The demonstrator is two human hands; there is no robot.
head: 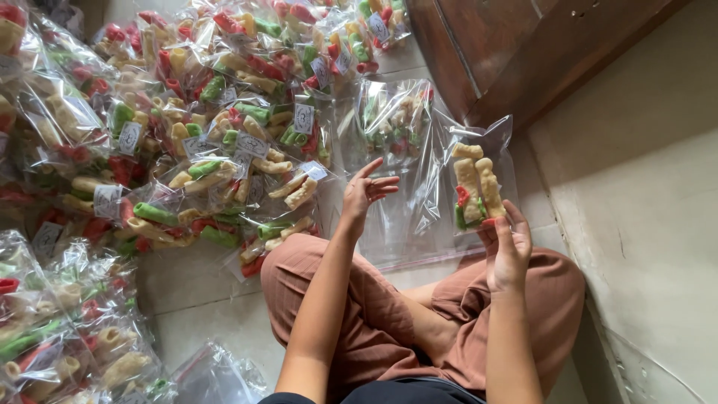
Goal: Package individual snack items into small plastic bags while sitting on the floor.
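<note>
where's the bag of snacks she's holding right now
In the head view, right of centre: the clear snack bag is held up by the right hand, beside the wooden door frame.

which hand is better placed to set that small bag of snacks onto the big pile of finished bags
Left, probably. The left hand is open, empty and right beside the pile of labelled snack bags. The right hand holds the small snack bag on the far side, by the wall.

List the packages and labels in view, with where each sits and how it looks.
Clear bag: held up by right hand, holding beige, red and green snack sticks.
Second clear bag: on floor beyond left hand, part filled.
Pile of filled bags: floor, left.
Small white labels: rectangular, on piled bags.
</note>
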